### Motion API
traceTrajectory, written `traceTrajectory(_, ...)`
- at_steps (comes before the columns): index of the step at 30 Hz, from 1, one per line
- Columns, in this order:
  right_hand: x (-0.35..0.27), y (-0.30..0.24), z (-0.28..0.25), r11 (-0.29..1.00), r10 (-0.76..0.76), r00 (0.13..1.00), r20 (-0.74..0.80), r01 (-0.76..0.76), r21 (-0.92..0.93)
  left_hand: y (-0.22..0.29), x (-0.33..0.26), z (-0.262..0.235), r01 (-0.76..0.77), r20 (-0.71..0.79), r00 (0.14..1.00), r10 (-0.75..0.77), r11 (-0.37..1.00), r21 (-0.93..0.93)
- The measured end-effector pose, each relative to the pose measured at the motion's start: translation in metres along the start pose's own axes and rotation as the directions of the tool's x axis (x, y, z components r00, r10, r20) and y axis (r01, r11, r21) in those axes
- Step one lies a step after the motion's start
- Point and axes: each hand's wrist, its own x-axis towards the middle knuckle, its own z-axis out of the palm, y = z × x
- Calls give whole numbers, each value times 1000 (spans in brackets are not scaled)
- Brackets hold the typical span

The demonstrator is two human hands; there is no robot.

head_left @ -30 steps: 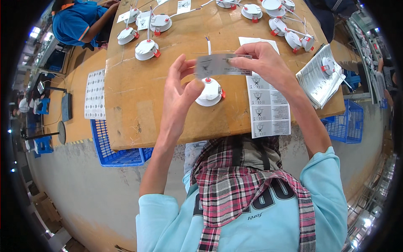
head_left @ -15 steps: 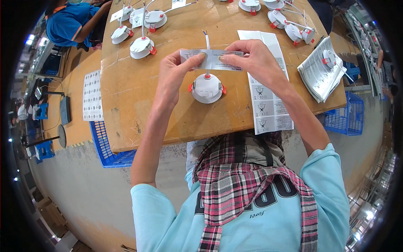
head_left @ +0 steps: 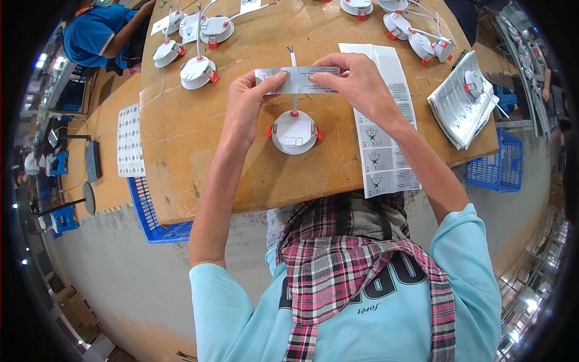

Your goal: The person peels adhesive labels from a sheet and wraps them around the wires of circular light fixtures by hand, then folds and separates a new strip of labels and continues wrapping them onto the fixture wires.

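A white round lamp fitting (head_left: 294,132) with red side clips lies face down on the wooden table (head_left: 199,163), its thin white wire running away from me. Both my hands hold a long white printed label (head_left: 295,80) stretched flat across that wire, just beyond the fitting. My left hand (head_left: 248,102) pinches the label's left end with thumb and fingers. My right hand (head_left: 353,81) presses its right end. A long sheet of printed labels (head_left: 381,139) lies directly to the right of the fitting, under my right forearm.
Several more white fittings (head_left: 197,71) with wires lie at the table's far left and far right. A stack of leaflets (head_left: 463,102) with a fitting on top sits at the right edge. Blue crates (head_left: 158,217) stand below the table. A person in blue (head_left: 96,36) works far left.
The label has gone from being held up in the air to lying stretched across the wire beyond the fitting. Both hands moved forward and down with it.
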Motion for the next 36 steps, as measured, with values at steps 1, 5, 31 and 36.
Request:
traceTrajectory(1, 1, 1, 0, 1000, 1, 1000, 0, -1, 0, 0, 1, 1, 1, 1, 1000, -1, 1000, 0)
traceTrajectory(5, 3, 3, 0, 1000, -1, 1000, -8, 1, -11, 2, 2, 3, 21, -13, 1000, -21, 1000, -15)
traceTrajectory(31, 4, 8, 1, 1000, -12, 999, -30, 12, -5, -5, 8, 0, 33, 90, 996, -19, 987, -155)
traceTrajectory(36, 4, 17, -5, 1000, -19, 997, 78, 18, 15, -6, 7, 0, 41, 107, 994, -22, 983, -178)
